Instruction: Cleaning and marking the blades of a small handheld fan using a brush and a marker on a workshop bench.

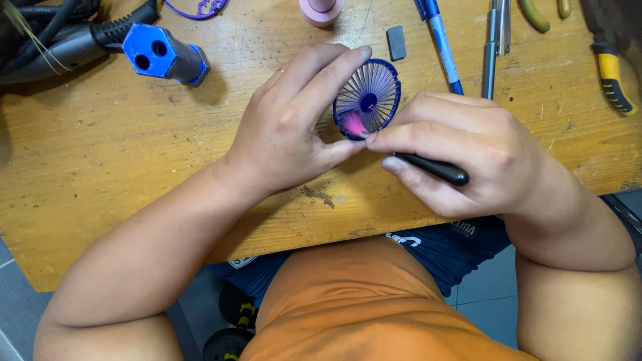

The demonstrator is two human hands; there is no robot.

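Observation:
My left hand (294, 127) pinches a small round dark-blue grille with thin radial spokes (372, 93), thumb at its lower edge and fingers over its top. Behind the spokes a pink part shows. My right hand (461, 154) grips a slim tool with a black handle (435, 168), its tip hidden by my fingers at the grille's lower right rim. Both hands hover just above the wooden table (134, 154).
A blue hexagonal block with two holes (162, 53) lies at the back left beside black cables (53, 33). A pink cylinder (321, 10), a small grey block (396, 42), a blue pen (441, 43), metal tweezers (493, 47) and yellow-handled pliers (614, 77) lie along the back.

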